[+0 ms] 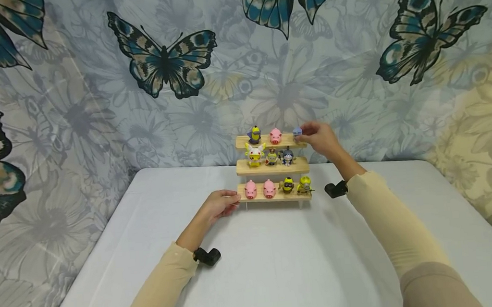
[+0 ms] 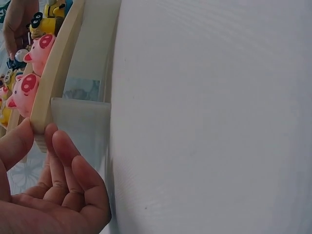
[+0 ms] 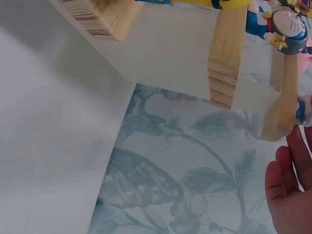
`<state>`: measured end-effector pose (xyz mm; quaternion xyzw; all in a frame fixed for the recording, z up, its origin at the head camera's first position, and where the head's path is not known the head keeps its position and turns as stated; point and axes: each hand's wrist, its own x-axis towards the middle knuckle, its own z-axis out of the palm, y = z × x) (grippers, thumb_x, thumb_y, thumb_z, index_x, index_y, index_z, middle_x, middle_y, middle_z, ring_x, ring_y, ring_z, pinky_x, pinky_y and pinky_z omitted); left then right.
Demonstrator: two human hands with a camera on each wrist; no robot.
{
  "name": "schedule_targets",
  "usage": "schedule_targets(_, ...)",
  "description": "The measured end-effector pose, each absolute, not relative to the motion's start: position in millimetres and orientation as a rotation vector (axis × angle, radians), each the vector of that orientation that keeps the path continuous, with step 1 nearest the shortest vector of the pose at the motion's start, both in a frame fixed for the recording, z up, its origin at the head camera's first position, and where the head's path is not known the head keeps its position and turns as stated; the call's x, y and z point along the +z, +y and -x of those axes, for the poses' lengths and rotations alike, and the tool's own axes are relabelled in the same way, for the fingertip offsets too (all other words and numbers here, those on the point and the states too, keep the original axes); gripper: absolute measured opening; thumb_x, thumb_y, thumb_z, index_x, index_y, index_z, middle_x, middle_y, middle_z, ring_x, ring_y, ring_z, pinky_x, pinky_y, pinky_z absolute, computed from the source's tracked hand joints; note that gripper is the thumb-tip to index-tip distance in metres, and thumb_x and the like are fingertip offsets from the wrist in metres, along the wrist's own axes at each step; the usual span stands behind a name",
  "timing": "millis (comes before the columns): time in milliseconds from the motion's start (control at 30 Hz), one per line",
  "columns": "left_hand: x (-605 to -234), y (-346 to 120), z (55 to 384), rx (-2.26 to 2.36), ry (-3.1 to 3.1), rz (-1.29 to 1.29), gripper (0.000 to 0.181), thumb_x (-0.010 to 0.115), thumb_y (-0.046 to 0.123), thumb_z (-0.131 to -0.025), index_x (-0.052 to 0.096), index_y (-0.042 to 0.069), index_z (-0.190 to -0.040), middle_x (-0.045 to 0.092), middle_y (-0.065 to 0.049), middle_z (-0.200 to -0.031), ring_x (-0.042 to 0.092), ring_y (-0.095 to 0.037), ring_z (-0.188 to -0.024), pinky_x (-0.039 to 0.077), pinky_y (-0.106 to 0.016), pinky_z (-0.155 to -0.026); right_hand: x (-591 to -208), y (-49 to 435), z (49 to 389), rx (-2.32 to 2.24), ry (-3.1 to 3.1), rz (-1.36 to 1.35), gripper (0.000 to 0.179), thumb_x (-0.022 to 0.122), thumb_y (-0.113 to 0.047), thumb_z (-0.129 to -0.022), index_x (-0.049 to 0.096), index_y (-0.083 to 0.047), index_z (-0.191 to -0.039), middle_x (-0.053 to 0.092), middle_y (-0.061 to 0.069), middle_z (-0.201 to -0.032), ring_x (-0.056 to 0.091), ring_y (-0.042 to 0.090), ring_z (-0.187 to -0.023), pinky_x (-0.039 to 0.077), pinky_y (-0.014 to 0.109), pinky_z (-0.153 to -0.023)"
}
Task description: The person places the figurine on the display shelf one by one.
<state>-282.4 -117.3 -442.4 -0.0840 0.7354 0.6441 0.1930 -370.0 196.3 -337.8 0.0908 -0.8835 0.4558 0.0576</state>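
A three-tier wooden display stand with clear supports holds small figurines. My left hand grips the left end of the bottom shelf, thumb and fingertips at its edge, beside a pink pig figurine. At the right end of the top shelf, my right hand pinches a small blue figurine. Only part of that figurine shows at the edge of the right wrist view, above the right hand's fingers. Another pink pig and a yellow-and-purple figurine share the top shelf.
On the middle shelf stand a white-eared yellow figurine, a crowned one and a dark-blue cat-like one. Yellow figurines and pigs line the bottom shelf. The white table meets a butterfly-print cloth behind.
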Motion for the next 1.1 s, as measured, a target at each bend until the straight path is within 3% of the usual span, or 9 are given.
schedule_targets(300, -444, -115, 283, 1.776, 2.093, 0.259, 0.034, 0.066, 0.020, -0.094, 0.060, 0.003, -0.123, 0.070, -0.002, -0.088, 0.060, -0.006, -0.067, 0.048, -0.021, -0.062, -341, 206, 363, 1.363, -2.693, -0.333, 0.049, 0.065, -0.017, -0.093, 0.050, 0.002, -0.136, 0.054, 0.026, -0.132, 0.050, 0.040, -0.122, 0.044, 0.052, -0.098)
schedule_targets(567, -443, -112, 282, 1.746, 2.210, 0.179, 0.031, 0.064, 0.020, -0.094, 0.063, 0.002, -0.119, 0.071, -0.006, -0.093, 0.061, -0.009, -0.072, 0.047, -0.024, -0.067, -345, 227, 335, 1.357, -2.701, -0.184, 0.044, 0.056, -0.023, -0.099, 0.052, 0.003, -0.134, 0.054, 0.025, -0.127, 0.052, 0.038, -0.116, 0.044, 0.046, -0.090)
schedule_targets(733, -437, -111, 280, 1.648, 2.374, 0.103, 0.030, 0.063, 0.017, -0.094, 0.063, -0.002, -0.117, 0.072, -0.012, -0.095, 0.063, -0.013, -0.075, 0.050, -0.027, -0.071, -353, 236, 318, 1.406, -2.774, -0.102, 0.042, 0.053, -0.026, -0.101, 0.053, 0.002, -0.132, 0.054, 0.024, -0.131, 0.051, 0.039, -0.121, 0.043, 0.050, -0.098)
schedule_targets(1100, -429, -119, 276, 1.542, 2.521, 0.012, 0.028, 0.056, 0.011, -0.097, 0.065, -0.004, -0.118, 0.072, -0.017, -0.101, 0.066, -0.018, -0.082, 0.052, -0.031, -0.078, -375, 243, 296, 1.279, -2.873, -0.145, 0.043, 0.052, -0.030, -0.101, 0.056, 0.002, -0.129, 0.058, 0.026, -0.128, 0.054, 0.040, -0.118, 0.046, 0.050, -0.093)
